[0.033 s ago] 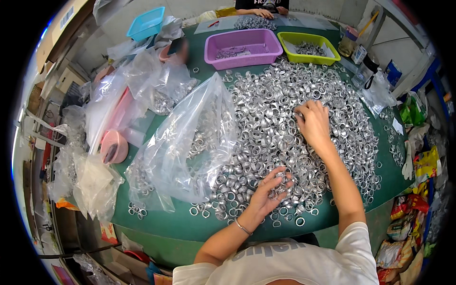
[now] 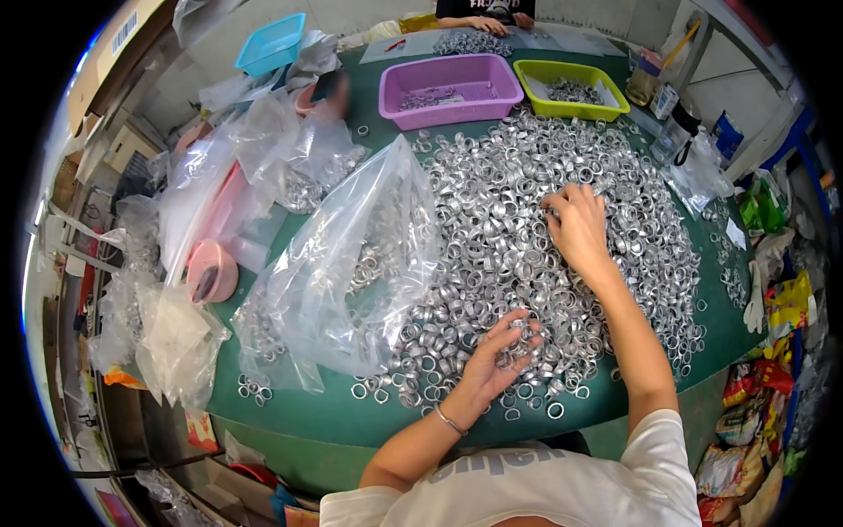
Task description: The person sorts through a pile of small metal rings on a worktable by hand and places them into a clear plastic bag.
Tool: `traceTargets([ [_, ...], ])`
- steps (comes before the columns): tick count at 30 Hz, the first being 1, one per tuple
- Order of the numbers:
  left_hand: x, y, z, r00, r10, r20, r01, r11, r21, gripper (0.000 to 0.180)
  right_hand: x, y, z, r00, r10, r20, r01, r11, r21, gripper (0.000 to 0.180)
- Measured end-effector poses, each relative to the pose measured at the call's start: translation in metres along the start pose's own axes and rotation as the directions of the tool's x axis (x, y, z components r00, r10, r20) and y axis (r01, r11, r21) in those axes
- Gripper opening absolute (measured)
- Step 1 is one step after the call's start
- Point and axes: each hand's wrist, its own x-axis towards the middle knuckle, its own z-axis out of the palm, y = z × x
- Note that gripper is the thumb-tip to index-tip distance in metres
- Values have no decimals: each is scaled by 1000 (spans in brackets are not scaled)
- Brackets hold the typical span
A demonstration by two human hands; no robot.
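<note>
A broad heap of silvery metal rings (image 2: 492, 211) covers the middle and right of the green table. At the heap's near edge my left hand (image 2: 492, 364) is turned palm up, its fingers curled around several metal rings. Farther up and to the right, my right hand (image 2: 580, 227) reaches palm down into the heap. Its fingers are bent and drawn together, with the tips among the rings, so what they hold is hidden. Left of the heap lies a large clear plastic bag (image 2: 329, 290) with more rings in and under it.
A purple basket (image 2: 450, 109) and a lime-green basket (image 2: 575, 107), both with metal pieces inside, stand beyond the heap. Crumpled plastic bags and a pink cup (image 2: 212, 272) crowd the left side. Across the table are another person's hands (image 2: 487, 25). A bottle (image 2: 676, 132) stands at right.
</note>
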Motion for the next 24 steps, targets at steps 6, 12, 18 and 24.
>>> traceTargets([
  [6, -2, 1, 0, 999, 15, 45, -14, 999, -39, 25, 11, -3, -1, 960, -249, 125, 272, 937, -218, 15],
  [12, -1, 0, -5, 996, 22, 83, -21, 1000, -17, 18, 22, -3, -7, 923, -273, 271, 337, 914, -227, 16],
  [18, 0, -2, -4, 998, 19, 62, -19, 1000, -4, 17, 20, -4, -9, 920, -302, 250, 369, 882, -292, 15],
  [24, 0, -1, -4, 998, 13, 63, -12, 1000, -7, 17, 22, -10, -4, 933, -251, 257, 338, 858, -388, 11],
])
